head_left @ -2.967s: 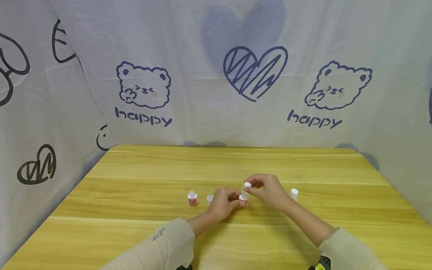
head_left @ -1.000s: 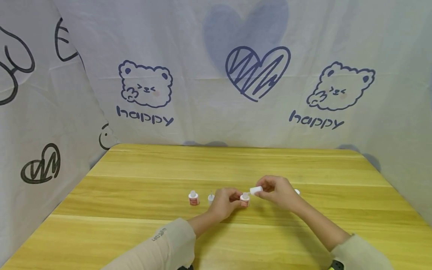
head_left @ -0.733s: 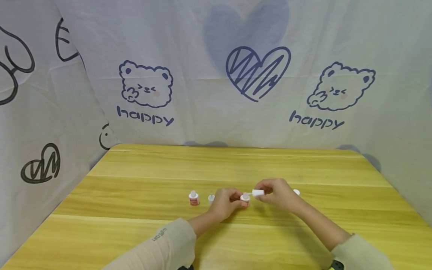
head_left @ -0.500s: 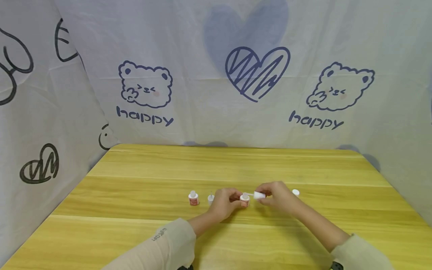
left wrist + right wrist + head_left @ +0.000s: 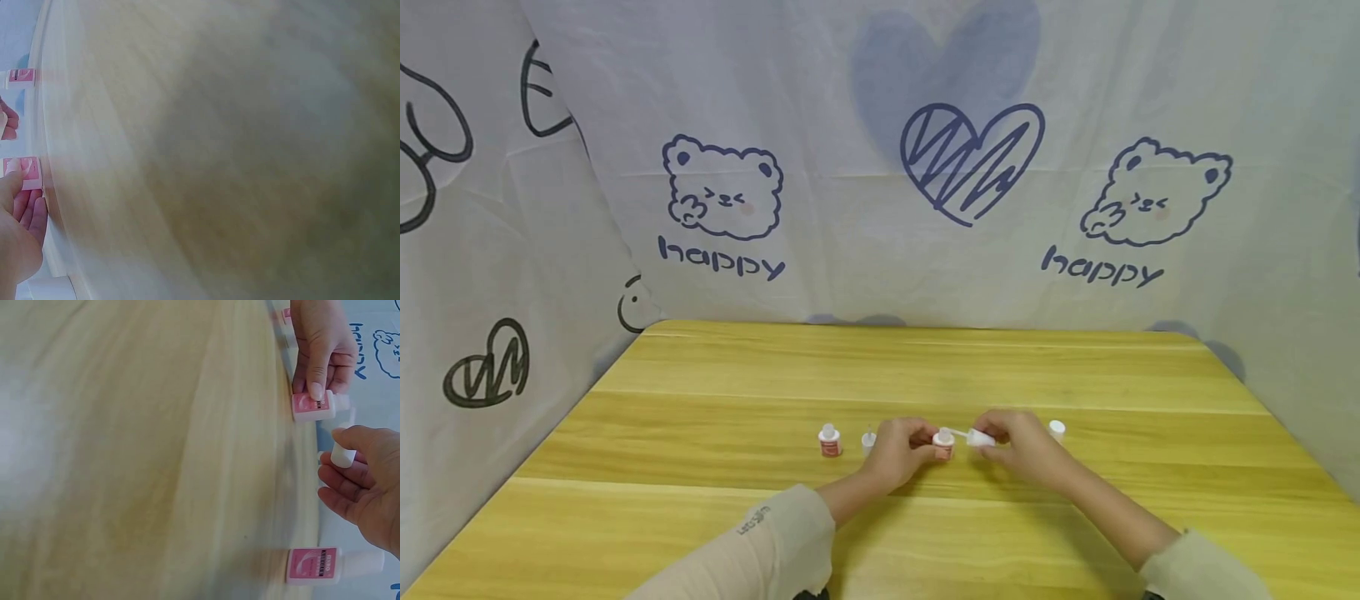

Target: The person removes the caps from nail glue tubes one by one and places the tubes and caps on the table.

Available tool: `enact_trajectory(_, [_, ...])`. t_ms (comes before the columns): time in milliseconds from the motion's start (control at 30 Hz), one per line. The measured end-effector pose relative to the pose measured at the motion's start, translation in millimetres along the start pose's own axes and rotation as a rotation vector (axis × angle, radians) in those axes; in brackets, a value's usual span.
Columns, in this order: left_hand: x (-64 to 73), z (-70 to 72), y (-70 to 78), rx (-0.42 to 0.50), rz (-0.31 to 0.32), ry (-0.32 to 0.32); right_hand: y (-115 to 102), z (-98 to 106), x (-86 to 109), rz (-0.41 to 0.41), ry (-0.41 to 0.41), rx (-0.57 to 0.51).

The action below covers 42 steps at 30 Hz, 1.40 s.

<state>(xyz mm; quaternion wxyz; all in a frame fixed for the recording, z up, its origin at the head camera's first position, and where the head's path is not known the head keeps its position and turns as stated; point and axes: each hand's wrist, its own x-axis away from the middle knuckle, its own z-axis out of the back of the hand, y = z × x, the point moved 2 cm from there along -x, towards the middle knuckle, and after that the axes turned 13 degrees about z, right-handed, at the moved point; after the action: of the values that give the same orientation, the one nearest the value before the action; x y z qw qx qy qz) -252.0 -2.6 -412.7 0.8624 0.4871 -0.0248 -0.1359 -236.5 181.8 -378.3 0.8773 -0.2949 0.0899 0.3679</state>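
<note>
My left hand (image 5: 895, 454) pinches a small white bottle (image 5: 312, 406) with a pink label between thumb and fingers. The bottle stands upright on the table, its narrow neck uncapped. In my right hand (image 5: 1018, 446), thumb and fingers pinch a white brush cap (image 5: 981, 438), tipped on its side. Its thin brush points left and overlaps the bottle's neck in the head view. The right wrist view shows the cap (image 5: 343, 454) close beside the neck. Left of my left hand another white cap (image 5: 868, 442) stands with its thin stem pointing up, partly hidden by the hand.
An uncapped bottle (image 5: 830, 442) with a red-pink label stands at the left of the row. A capped bottle (image 5: 312, 564) stands to the right, partly behind my right hand in the head view. The wooden table (image 5: 737, 367) ends at a printed cloth (image 5: 850, 250).
My right hand has lifted the brush cap off the bottle, tipped it sideways and moved right and lower, the brush coming into view. My left hand keeps its hold on the bottle.
</note>
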Motion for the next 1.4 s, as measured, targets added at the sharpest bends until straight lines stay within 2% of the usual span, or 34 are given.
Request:
enact_trajectory(233, [1.0, -0.1, -1.3, -0.015, -0.015, 0.008, 5.2, -6.0, 5.8, -0.013, 0.063, -0.038])
enact_trajectory(533, [0.1, -0.5, -2.0, -0.018, 0.004, 0.009, 6.7, -11.2, 10.0, -0.056, 0.111, -0.144])
enact_trajectory(667, [-0.9, -1.1, -3.0, -0.012, -0.011, 0.01, 8.1, -13.4, 12.0, -0.079, 0.131, -0.185])
enact_trajectory(1100, [-0.5, -1.2, -5.0, 0.001, -0.029, -0.005, 10.4, -21.8, 16.7, -0.196, 0.229, -0.202])
enact_trajectory(1400, [-0.5, -2.3, -6.7, 0.042, -0.015, -0.017, 12.3, -26.7, 19.1, -0.221, 0.28, -0.24])
